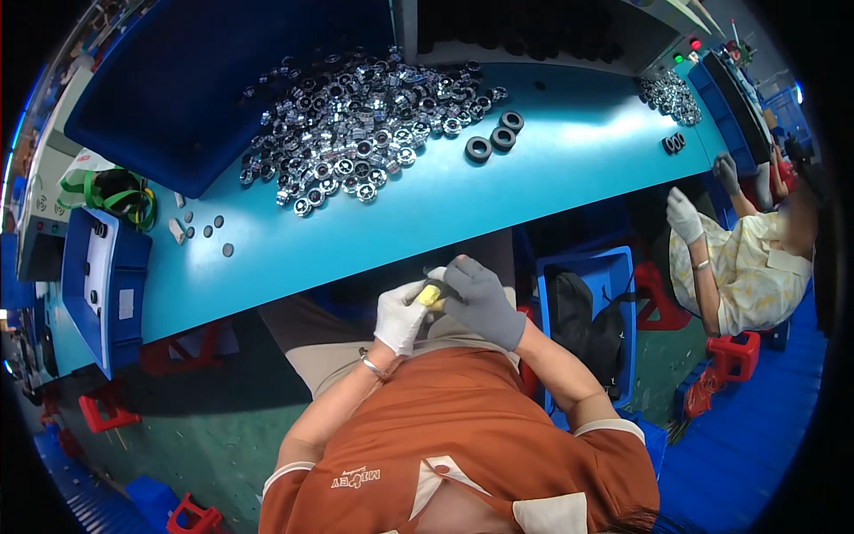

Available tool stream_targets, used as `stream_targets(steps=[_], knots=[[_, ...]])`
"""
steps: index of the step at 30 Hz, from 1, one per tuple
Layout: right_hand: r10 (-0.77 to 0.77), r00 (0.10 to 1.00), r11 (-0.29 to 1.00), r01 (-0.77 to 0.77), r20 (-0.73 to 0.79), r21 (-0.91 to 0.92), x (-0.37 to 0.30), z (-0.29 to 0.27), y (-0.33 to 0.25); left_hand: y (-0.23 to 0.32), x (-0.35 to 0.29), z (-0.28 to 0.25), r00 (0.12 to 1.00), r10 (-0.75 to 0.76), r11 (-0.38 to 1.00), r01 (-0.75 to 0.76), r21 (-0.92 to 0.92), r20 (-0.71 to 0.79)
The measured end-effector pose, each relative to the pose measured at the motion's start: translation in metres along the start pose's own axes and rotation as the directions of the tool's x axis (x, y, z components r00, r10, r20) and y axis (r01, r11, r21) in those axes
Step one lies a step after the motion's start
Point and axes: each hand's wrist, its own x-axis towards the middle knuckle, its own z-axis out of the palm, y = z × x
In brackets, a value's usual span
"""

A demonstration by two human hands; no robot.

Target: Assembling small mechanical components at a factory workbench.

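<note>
In front of my lap, just below the table edge, my two gloved hands come together. My left hand (400,318), in a white glove, is closed with fingers pinched. Beside it my right hand (485,303), in a grey glove, has its fingers curled inward. A small yellow piece (429,295) shows between the hands, next to something dark; its kind is unclear. The fingertips largely cover whatever they hold. Beyond them on the blue table (356,236) lie a heap of shiny chrome wheel-like parts (356,125) and several black rubber rings (479,149).
A large blue bin (169,107) leans at the far left, with small dark discs (228,250) near it. A blue tray (129,285) stands at the left edge. By my right side, a blue crate (623,347) holds black bags. A co-worker (738,267) sits at right.
</note>
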Motion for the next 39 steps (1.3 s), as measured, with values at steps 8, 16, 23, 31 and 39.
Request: stream_targets(steps=[8, 16, 23, 31, 39], knots=[[0.520, 0.846, 0.677, -0.495, 0.122, 0.545, -0.018, 0.015, 0.001, -0.004, -0.001, -0.001, 0.990, -0.144, 0.971, 0.143, -0.190, 0.010], [0.455, 0.887, 0.748, -0.425, 0.071, 0.511, -0.017, 0.010, 0.002, 0.005, 0.004, -0.001, 0.998, -0.032, 0.999, 0.032, -0.011, -0.057], [0.407, 0.912, 0.872, -0.373, -0.048, 0.316, -0.029, 0.037, -0.005, -0.016, 0.001, -0.003, 0.971, 0.171, 0.964, -0.129, 0.232, -0.169], [0.564, 0.782, 0.342, -0.513, 0.264, 0.787, -0.018, 0.017, 0.000, -0.007, 0.000, -0.007, 0.996, -0.081, 0.974, 0.088, -0.209, 0.043], [0.559, 0.792, 0.400, -0.518, 0.246, 0.756, -0.020, 0.024, 0.001, -0.004, -0.002, -0.020, 0.899, -0.411, 0.820, 0.436, -0.370, 0.148]])
